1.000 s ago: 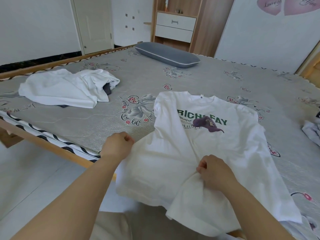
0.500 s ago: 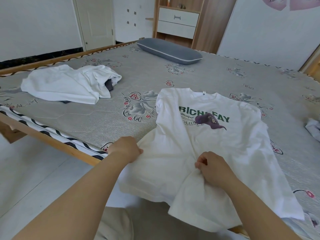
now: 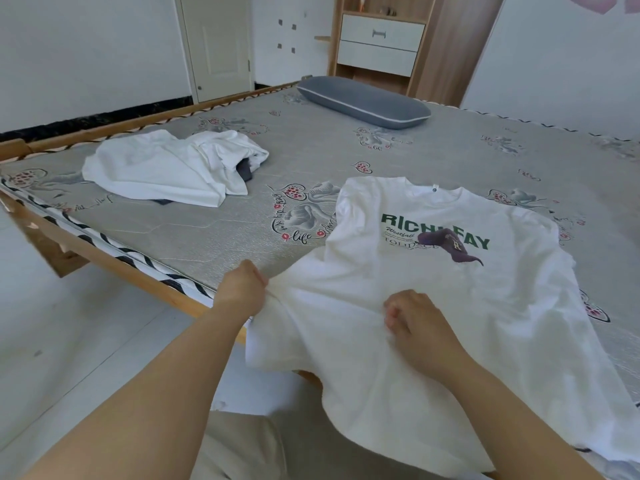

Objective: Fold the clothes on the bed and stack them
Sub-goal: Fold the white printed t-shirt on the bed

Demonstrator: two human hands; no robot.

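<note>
A white T-shirt (image 3: 450,296) with green lettering and a purple hat print lies face up on the grey bed (image 3: 207,233), its hem hanging over the near edge. My left hand (image 3: 242,292) grips the shirt's lower left side edge. My right hand (image 3: 415,323) pinches a bunch of cloth in the lower middle of the shirt. A loose pile of white clothes (image 3: 169,168) with something dark under it lies at the bed's left side.
A grey pillow (image 3: 363,102) rests at the far end of the bed. The wooden bed frame (image 3: 114,261) runs along the near left edge above a pale floor. A wooden cabinet with white drawers (image 3: 381,43) and a door (image 3: 218,43) stand beyond.
My left hand has shifted a little to the right along the shirt's edge and both hands keep their hold. The camera has turned left, so the bed's right side is out of view.
</note>
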